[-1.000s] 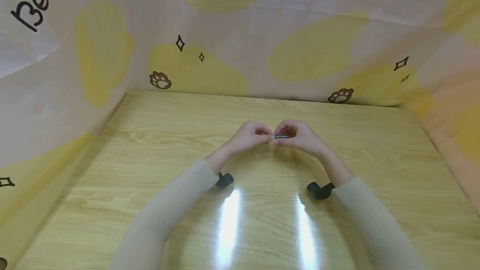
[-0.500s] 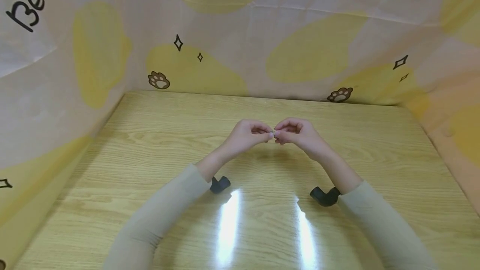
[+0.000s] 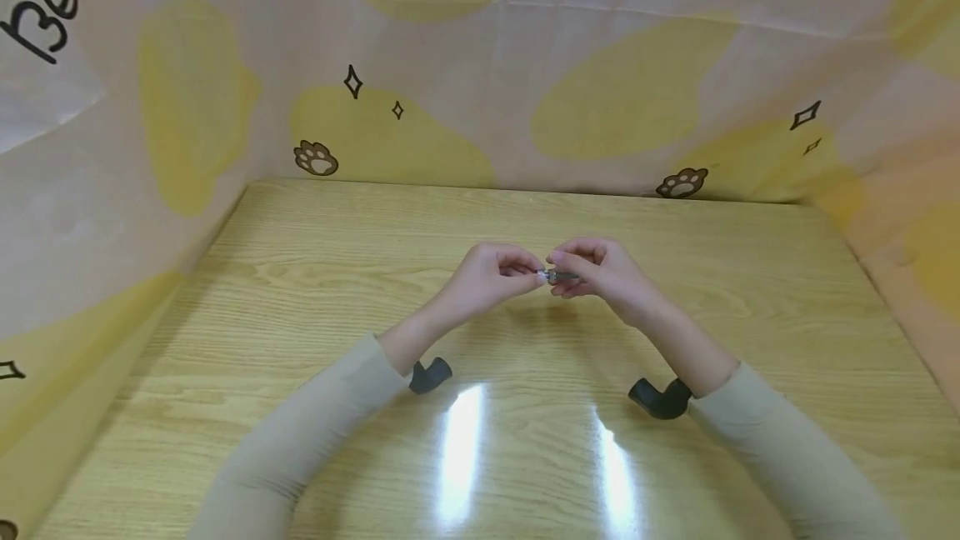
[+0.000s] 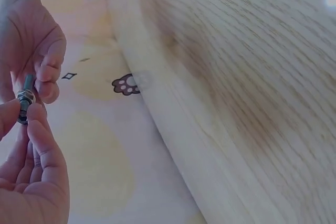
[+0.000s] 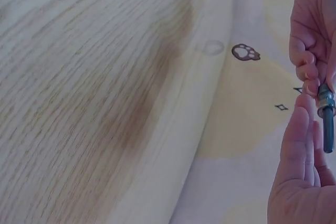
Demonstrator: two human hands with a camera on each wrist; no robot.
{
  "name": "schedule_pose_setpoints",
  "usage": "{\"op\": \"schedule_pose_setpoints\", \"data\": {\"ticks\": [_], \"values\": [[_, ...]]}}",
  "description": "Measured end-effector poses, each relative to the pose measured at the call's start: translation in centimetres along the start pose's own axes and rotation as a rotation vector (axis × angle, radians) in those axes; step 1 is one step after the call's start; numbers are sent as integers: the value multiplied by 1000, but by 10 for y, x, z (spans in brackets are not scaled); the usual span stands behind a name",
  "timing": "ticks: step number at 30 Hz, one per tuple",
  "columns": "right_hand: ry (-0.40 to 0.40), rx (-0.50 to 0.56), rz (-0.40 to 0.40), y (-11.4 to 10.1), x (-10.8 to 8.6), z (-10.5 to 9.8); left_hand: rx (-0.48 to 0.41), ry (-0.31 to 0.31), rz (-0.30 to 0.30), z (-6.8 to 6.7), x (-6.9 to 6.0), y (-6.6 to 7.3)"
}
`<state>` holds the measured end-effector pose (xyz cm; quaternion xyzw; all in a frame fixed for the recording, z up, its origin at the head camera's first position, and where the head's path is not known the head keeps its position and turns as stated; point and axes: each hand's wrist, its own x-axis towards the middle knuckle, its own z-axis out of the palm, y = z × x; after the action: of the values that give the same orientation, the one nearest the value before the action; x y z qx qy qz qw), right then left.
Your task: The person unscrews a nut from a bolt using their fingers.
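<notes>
Left hand (image 3: 491, 273): thumb and fingers pinched close together, gripping one end of a small silver-grey metal bolt with a ringed collar and a slim, dark rod-like shank (image 3: 557, 276).

Right hand (image 3: 611, 273): fingers loosely parted, thumb above the shank, fingertips below and beside it in the head view. No firm grip visible; light contact cannot be told. In the right wrist view the shank's end stands free, alongside nearly straight fingers.

Change: half a second ago the right fingers cover the shank, with only a glint of metal between the hands; now collar and shank show again. Judgement: the left pinch alone seems to carry the bolt, the right hand being between grips. Whether any part has turned or shifted on the bolt, cannot tell.

Position: bolt appears held above the bench, right of centre, toward the far side, shank pointing right.

Farther out: pale beige left sleeve (image 3: 300, 432) and right sleeve (image 3: 795, 448), a black curved piece at each cuff, left (image 3: 432, 376) and right (image 3: 660, 400). Below, light wood-grain bench (image 3: 360, 273). Beyond its far edge, pale printed cloth (image 3: 450, 48), yellow patches and brown paw prints.
</notes>
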<state>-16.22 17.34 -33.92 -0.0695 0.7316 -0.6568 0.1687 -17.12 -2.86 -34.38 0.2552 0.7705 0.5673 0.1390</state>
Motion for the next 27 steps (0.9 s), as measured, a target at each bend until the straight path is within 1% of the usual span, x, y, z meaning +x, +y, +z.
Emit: {"op": "schedule_pose_setpoints", "data": {"ticks": [3,6,12,16,18,21,27], "values": [[-7,49,20,-2,-2,3,7,1,16,0,-2,2],[-23,88,5,-2,-4,3,13,3,24,-1,-4,3],[-25,80,-24,-5,-10,4,15,1,33,-2,-6,4],[-19,107,0,-8,-14,6,25,18,43,-3,-8,7],[-19,127,19,-9,-15,8,23,25,45,-3,-9,9],[-27,138,28,-11,-17,9,12,28,51,-3,-11,11],[-39,92,-37,-13,-20,11,2,22,78,-3,-14,14]]}}
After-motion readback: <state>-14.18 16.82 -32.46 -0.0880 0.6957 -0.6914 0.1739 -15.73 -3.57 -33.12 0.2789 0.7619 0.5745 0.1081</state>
